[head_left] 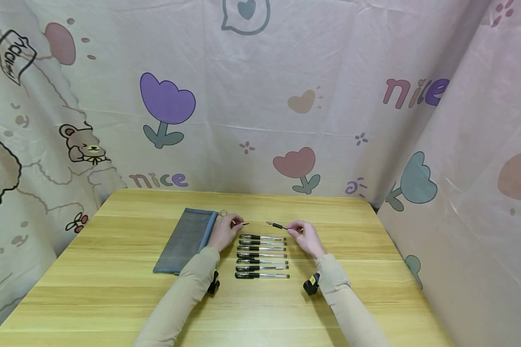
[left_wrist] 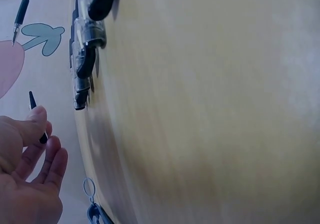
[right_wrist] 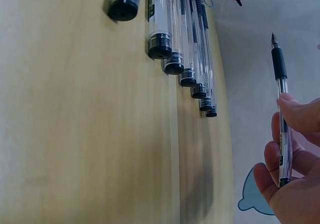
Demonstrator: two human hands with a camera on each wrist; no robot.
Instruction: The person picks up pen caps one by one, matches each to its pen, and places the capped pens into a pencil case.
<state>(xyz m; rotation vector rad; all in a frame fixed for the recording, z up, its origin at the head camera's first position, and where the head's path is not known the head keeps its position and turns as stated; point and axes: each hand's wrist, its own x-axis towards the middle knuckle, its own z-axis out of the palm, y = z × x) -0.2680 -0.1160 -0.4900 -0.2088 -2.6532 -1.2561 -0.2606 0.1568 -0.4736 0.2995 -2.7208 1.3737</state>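
Note:
In the head view my left hand pinches a small dark piece, apparently a pen cap, between thumb and fingers. The left wrist view shows both dark ends of this cap sticking out from the grip. My right hand holds an uncapped gel pen by its clear barrel. Its bare metal tip and black rubber grip point toward the left hand, with a gap between tip and cap. Below both hands lies a column of several capped gel pens, side by side, caps to the left.
A grey-blue mesh zip pouch lies left of the pens, partly behind the left forearm, with a ring at its zip end. The wooden table meets a patterned curtain at the back and sides.

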